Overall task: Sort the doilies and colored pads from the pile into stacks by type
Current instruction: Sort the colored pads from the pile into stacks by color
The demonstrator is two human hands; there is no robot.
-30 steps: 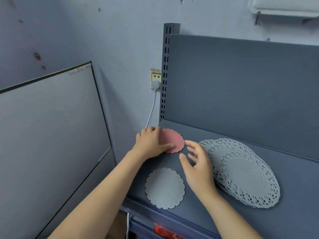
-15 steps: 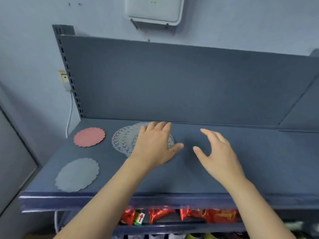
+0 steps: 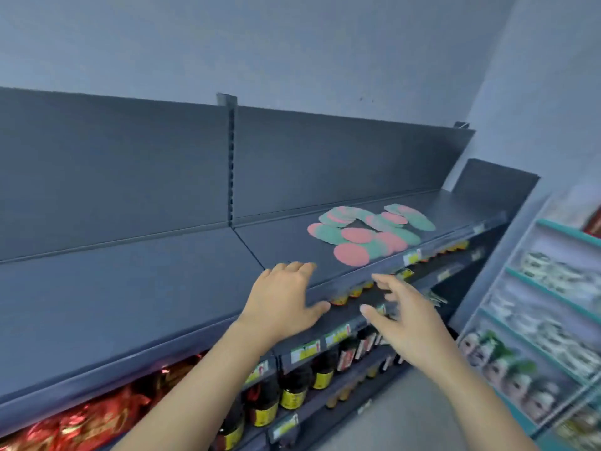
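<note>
Both hands empty, left hand (image 3: 286, 301) and right hand (image 3: 409, 323) fingers spread, short of the unsorted pile of pink and green pads (image 3: 367, 234) near the shelf (image 3: 130, 288) front edge; sorting mostly left.

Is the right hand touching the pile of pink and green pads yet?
Apart. The head view shows the right hand open in front of the shelf edge, with bare shelf between it and the pile.

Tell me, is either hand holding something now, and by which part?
Nothing is held. The left hand and the right hand are both open and empty, short of the pile of pink and green pads on the shelf.
</note>
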